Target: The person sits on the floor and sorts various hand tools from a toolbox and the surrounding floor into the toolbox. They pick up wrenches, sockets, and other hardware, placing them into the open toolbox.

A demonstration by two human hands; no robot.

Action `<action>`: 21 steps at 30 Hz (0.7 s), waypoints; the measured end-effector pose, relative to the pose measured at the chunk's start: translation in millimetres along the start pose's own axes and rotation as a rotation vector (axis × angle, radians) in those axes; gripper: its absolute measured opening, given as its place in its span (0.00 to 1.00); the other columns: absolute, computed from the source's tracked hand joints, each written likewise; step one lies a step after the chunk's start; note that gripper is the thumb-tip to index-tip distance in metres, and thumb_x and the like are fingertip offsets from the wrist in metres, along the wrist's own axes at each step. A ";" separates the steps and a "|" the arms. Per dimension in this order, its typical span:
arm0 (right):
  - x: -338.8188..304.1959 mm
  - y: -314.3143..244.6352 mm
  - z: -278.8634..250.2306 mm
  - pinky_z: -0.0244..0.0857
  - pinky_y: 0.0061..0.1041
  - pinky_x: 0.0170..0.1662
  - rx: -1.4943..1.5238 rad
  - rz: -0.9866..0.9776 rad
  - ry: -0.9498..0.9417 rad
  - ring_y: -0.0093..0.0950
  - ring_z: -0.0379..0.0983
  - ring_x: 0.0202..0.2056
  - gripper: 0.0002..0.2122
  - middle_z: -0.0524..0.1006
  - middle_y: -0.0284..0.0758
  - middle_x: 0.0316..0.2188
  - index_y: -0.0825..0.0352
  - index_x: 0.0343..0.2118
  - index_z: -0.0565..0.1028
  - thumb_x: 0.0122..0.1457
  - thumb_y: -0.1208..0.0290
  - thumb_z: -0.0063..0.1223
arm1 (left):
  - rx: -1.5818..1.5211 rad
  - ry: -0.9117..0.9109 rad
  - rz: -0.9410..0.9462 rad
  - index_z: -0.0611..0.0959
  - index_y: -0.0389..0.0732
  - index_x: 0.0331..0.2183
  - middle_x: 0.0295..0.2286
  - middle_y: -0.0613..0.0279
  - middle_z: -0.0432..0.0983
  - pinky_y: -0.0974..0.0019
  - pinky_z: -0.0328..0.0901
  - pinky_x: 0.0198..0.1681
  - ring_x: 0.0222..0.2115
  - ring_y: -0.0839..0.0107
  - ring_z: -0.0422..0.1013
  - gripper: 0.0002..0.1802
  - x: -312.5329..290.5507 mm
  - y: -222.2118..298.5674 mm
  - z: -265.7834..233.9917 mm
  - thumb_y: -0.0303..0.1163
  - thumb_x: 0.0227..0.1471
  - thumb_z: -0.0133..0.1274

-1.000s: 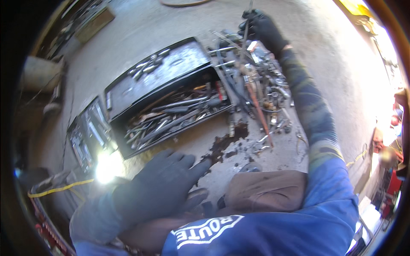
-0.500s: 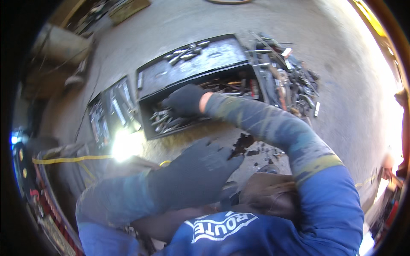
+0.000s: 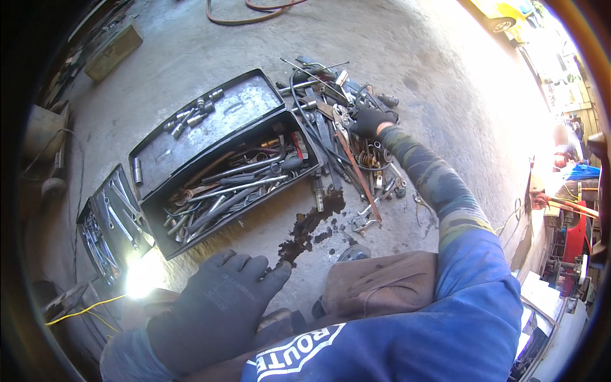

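Observation:
My right hand (image 3: 370,121), in a black glove, reaches down onto a heap of loose tools (image 3: 344,143) on the floor right of the toolbox. Its fingertips are hidden among the tools, so I cannot tell whether it grips one. Bright locking-type pliers (image 3: 342,114) lie right beside its fingers. Nearer to me, my left hand (image 3: 223,296) is in a black glove too, with its fingers stretched out and nothing in it. An open black metal toolbox (image 3: 254,186) holds ratchets, bars and wrenches. Several sockets (image 3: 194,116) lie on its opened lid (image 3: 237,102).
A small open case of wrenches (image 3: 114,213) stands left of the toolbox, near a glaring lamp (image 3: 143,277) with a yellow cord (image 3: 83,310). Dark stains (image 3: 305,232) mark the concrete floor. A hose (image 3: 248,19) lies at the far side.
My right hand has left the toolbox and moved right to the tool heap. My view has turned to the right. The left hand stays low in front of me, its fingers still extended.

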State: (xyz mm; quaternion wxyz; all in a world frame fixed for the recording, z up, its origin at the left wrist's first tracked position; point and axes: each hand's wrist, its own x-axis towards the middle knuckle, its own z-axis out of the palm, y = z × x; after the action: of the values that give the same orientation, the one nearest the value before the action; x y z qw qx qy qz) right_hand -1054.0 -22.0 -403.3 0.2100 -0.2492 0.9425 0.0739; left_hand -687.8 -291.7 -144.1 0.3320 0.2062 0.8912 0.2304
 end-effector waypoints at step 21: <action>4.3 -10.9 87.5 0.76 0.44 0.50 0.278 0.094 0.101 0.51 0.84 0.46 0.33 0.85 0.56 0.42 0.73 0.40 0.85 0.56 0.38 0.62 | 0.055 0.125 -0.062 0.77 0.40 0.61 0.43 0.52 0.79 0.50 0.68 0.53 0.47 0.52 0.76 0.35 23.9 1.8 29.2 0.52 0.60 0.59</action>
State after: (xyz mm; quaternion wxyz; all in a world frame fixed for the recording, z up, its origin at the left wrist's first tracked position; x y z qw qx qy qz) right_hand -1020.6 -11.9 -484.3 0.1909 -0.1766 0.9637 -0.0601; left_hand -684.0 -269.8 -174.7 0.2768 0.1725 0.9222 0.2077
